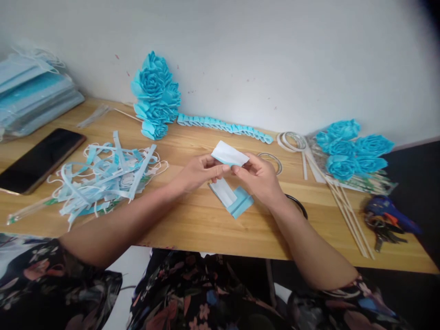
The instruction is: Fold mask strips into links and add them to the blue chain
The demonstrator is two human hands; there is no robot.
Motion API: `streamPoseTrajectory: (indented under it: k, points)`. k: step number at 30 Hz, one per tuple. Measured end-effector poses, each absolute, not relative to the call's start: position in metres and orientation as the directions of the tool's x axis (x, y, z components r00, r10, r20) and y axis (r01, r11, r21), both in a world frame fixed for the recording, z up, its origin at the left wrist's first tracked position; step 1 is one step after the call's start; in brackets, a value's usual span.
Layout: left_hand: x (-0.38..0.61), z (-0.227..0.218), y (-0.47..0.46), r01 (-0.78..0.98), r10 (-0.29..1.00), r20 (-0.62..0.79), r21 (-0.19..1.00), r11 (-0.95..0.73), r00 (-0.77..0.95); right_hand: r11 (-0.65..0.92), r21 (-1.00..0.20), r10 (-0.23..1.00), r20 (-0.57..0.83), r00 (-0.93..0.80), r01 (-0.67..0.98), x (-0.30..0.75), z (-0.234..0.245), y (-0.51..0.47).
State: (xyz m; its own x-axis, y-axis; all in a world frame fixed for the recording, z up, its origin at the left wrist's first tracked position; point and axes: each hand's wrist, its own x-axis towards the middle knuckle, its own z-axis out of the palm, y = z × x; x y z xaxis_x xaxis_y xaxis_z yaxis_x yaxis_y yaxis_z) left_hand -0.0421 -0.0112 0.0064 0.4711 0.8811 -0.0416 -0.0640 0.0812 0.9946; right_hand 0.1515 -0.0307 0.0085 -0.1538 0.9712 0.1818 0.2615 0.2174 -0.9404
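Observation:
Both hands hold one small folded piece of mask fabric (229,153), white with a blue edge, above the middle of the table. My left hand (202,172) pinches its left side, thumb at the lower edge. My right hand (259,176) grips the right side, its thumb close to the left one. Just below them on the wood lie cut fabric pieces (240,201), blue and white, partly hidden by the hands. A pleated blue strip (223,124) runs along the table behind the hands.
Mask trimmings (106,174) and a phone (41,160) lie left, with packed masks (34,91) behind. Blue fabric roses (154,96) lean on the wall; more roses (354,149) lie right. Tape rolls (292,141), wooden sticks (349,220) and keys (385,231) are to the right.

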Motion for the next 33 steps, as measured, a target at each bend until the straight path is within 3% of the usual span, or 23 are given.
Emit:
streamPoseTrajectory:
  k: [13, 27, 33]
  points:
    - [-0.0421, 0.0077, -0.0108, -0.006, 0.939, -0.039, 0.999, 0.044, 0.342, 0.202, -0.936, 0.954, 0.122, -0.275, 0.287, 0.1528, 0.0077, -0.0327]
    - [-0.0433, 0.0052, -0.0108, 0.018, 0.911, -0.028, 1.000, 0.022, 0.412, 0.198, -0.913, 0.967, 0.122, -0.226, 0.357, 0.1517, 0.0096, -0.0326]
    - [-0.0433, 0.0088, -0.0119, -0.025, 0.940, -0.013, 0.999, 0.023, 0.341, 0.215, -0.920, 0.967, 0.154, -0.203, 0.327, 0.1522, 0.0076, -0.0326]
